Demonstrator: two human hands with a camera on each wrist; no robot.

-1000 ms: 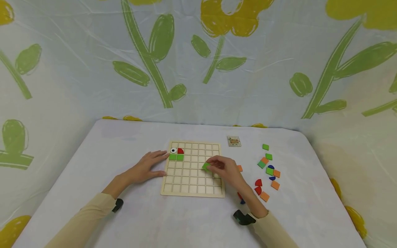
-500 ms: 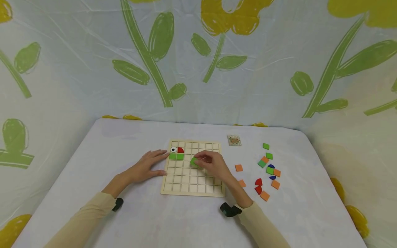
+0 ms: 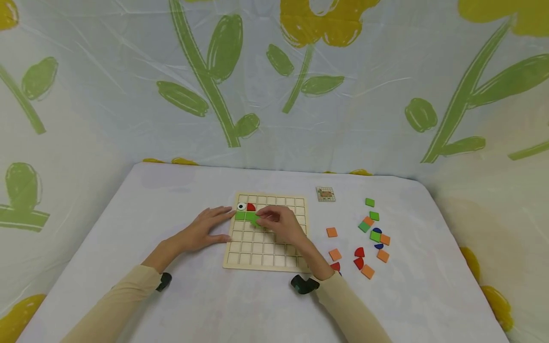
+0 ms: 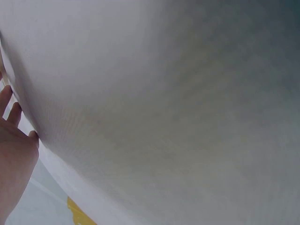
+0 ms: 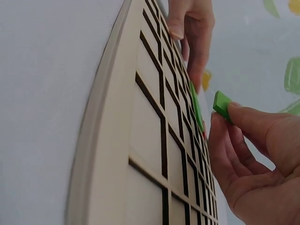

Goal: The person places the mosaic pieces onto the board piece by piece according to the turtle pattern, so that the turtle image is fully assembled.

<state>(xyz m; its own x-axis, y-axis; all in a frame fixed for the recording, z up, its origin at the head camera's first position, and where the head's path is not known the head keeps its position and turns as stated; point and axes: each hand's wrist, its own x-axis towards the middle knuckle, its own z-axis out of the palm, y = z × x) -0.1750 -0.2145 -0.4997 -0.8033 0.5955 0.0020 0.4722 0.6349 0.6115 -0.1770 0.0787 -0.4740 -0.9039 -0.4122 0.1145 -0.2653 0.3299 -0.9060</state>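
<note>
A wooden grid board lies flat in the middle of the table. In its upper left cells sit an eye tile, a red quarter-circle tile and two green square tiles. My right hand pinches another green square tile between thumb and fingertips, held just above the board beside the placed green ones. The left hand rests at the board's left edge with fingers spread, touching the rim. In the left wrist view only part of the left hand shows.
Right of the board lie loose orange squares, red quarter-circles, green squares and blue pieces. A small picture card lies behind them, near the board's upper right corner. A flower-printed cloth hangs around the table.
My right hand has carried the green square tile leftward across the board, up to the placed green tiles. The left hand has stayed at the board's left edge.
</note>
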